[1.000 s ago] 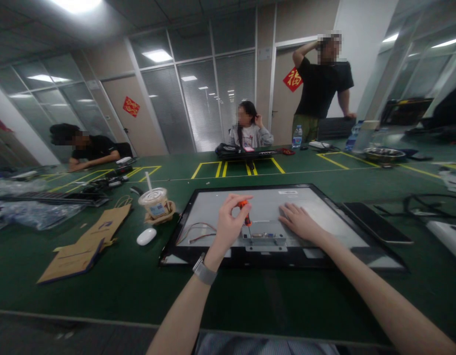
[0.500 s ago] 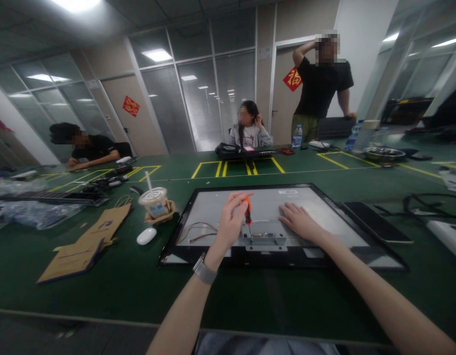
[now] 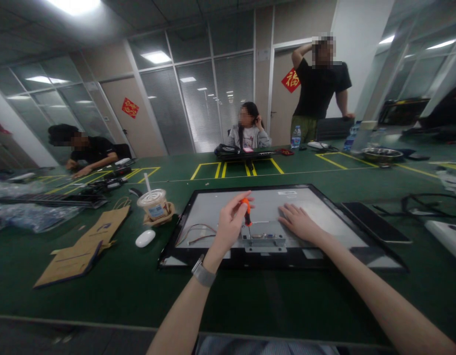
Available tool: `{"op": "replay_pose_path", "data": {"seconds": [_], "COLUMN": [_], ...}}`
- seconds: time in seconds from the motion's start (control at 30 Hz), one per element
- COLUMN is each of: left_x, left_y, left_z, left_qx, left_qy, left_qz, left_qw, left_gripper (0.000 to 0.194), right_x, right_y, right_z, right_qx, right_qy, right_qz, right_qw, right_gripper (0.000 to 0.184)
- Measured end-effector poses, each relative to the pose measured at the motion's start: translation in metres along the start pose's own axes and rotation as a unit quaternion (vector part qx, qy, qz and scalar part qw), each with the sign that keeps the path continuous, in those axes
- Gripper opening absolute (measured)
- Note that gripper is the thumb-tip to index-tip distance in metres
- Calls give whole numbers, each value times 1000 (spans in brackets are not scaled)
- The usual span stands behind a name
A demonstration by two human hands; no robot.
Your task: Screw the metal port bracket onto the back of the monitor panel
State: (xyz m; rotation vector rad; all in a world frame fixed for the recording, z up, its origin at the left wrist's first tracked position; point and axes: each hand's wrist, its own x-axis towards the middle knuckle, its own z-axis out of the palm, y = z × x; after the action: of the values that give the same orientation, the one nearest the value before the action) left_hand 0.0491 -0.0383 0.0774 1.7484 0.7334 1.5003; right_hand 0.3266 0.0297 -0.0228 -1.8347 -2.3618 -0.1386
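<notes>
My left hand is closed round the orange and black handle of a screwdriver. The screwdriver stands nearly upright, its shaft reaching down to a metal bracket with ports; where the tip meets it is too small to tell. The bracket sits near the front edge of a black-framed display panel, which lies back side up on the table. My right hand rests flat on the panel's grey back, fingers spread, to the right of the bracket. Thin wires lie on the panel left of my left hand.
Left of the panel are a white mouse, a drink cup with a straw and a brown paper bag. To the right lie a dark phone-like slab and black cables. Three people are beyond the green table.
My left hand has shifted its fingers slightly round the screwdriver handle. My right hand stays in place on the panel. The view has moved very little.
</notes>
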Motion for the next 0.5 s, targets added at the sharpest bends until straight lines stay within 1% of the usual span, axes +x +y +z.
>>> {"op": "replay_pose_path", "data": {"seconds": [0.17,0.23,0.33,0.4,0.43,0.5], "left_x": [0,0,0,0,0,0], "left_y": [-1,2,6,6,5,3], "left_z": [-1,-1,-1,-1,-1,-1], "left_qx": [95,91,34,5,4,33], "left_qy": [56,53,22,7,6,20], "left_qz": [40,41,22,3,-1,14], "left_qw": [993,994,999,1000,1000,999], "left_gripper": [20,21,31,32,32,29], "right_x": [0,0,-1,-1,-1,-1], "right_y": [-1,-1,-2,-2,-2,-1], "right_z": [1,0,-2,-4,-4,-3], "right_qx": [-1,1,-7,-13,-14,-11], "right_qy": [4,6,-2,-8,-8,-2], "right_qz": [1,1,2,-2,-4,-8], "right_qw": [1000,1000,1000,1000,1000,1000], "right_gripper": [60,59,60,61,61,60]}}
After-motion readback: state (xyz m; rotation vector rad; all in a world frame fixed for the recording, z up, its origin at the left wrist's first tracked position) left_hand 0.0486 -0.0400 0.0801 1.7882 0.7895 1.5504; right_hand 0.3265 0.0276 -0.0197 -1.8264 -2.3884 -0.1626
